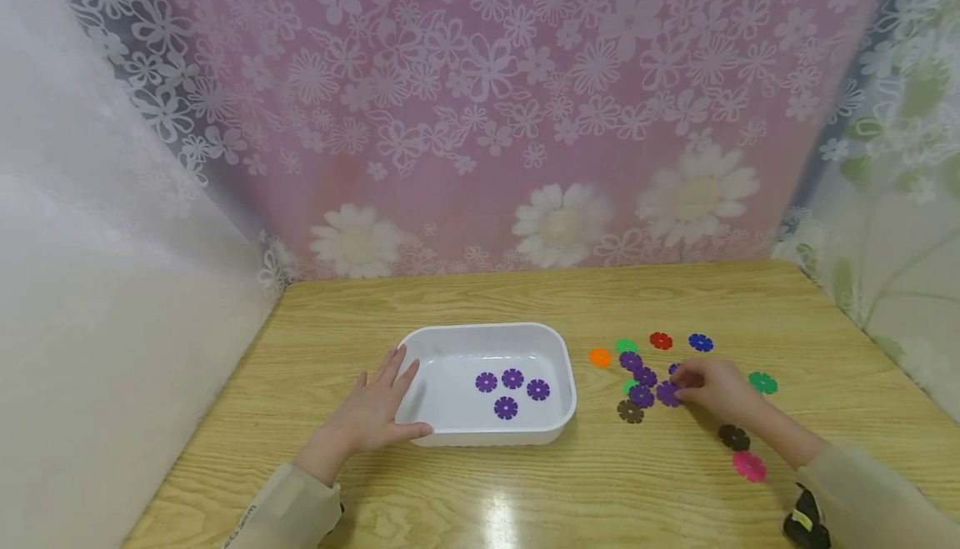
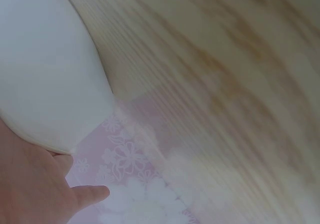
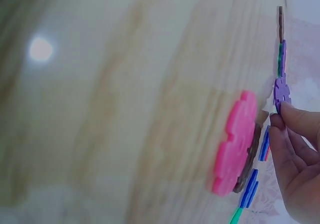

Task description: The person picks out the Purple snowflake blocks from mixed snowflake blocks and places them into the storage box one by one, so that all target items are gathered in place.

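My left hand (image 1: 372,407) rests with spread, straight fingers on the left rim of a white plastic tub (image 1: 450,332). Inside the tub lie several purple notched discs (image 1: 506,408), flat and apart from each other. To the right of the tub, my right hand (image 1: 716,391) pinches a purple notched disc (image 1: 668,393) between thumb and fingers. The right wrist view shows that purple disc (image 3: 282,91) at the thumb tip (image 3: 287,108). Beside it more purple discs (image 1: 641,396) overlap green ones on the table. In the left wrist view, the left hand (image 2: 35,189) touches the tub's edge (image 2: 50,146).
Loose discs lie around the right hand: orange (image 1: 600,357), red (image 1: 661,341), blue (image 1: 701,342), green (image 1: 763,382), brown (image 1: 631,411), black (image 1: 733,437) and pink (image 1: 749,466). The wooden table (image 1: 420,499) ends at a pink flowered curtain (image 1: 465,199) behind.
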Demonstrator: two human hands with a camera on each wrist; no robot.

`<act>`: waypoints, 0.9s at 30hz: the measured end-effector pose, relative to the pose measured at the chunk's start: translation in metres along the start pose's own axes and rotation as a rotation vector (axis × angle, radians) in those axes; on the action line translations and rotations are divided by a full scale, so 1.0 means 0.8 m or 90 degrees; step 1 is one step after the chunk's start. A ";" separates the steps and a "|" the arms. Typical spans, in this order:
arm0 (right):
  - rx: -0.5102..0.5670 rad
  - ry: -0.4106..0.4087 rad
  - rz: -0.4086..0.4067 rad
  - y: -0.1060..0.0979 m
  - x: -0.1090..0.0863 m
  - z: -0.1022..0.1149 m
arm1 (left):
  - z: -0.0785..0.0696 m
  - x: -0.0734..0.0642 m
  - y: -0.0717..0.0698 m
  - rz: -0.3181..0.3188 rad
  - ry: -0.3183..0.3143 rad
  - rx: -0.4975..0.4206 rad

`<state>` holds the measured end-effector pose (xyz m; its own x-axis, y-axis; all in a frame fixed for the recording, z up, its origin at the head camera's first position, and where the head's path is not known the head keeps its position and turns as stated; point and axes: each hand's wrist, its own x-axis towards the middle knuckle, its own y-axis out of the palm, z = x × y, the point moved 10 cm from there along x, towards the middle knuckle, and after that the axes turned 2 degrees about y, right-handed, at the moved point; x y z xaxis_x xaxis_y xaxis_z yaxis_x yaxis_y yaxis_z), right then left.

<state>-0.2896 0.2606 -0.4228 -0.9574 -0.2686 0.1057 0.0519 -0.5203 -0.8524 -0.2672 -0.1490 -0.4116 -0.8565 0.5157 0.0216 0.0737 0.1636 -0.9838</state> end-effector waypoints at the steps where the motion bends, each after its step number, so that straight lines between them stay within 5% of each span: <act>1: 0.000 0.001 -0.002 -0.002 0.000 0.000 | 0.000 0.000 0.001 0.001 0.000 0.001; 19: 0.082 0.045 -0.006 -0.013 -0.006 0.008 | 0.000 -0.001 0.002 0.007 -0.005 -0.005; 27: 0.108 0.035 -0.038 -0.020 0.001 0.034 | 0.001 0.000 0.000 0.000 -0.005 -0.003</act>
<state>-0.2832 0.2466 -0.3951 -0.9741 -0.1911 0.1211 0.0375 -0.6642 -0.7466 -0.2679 -0.1495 -0.4117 -0.8606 0.5089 0.0198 0.0761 0.1668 -0.9830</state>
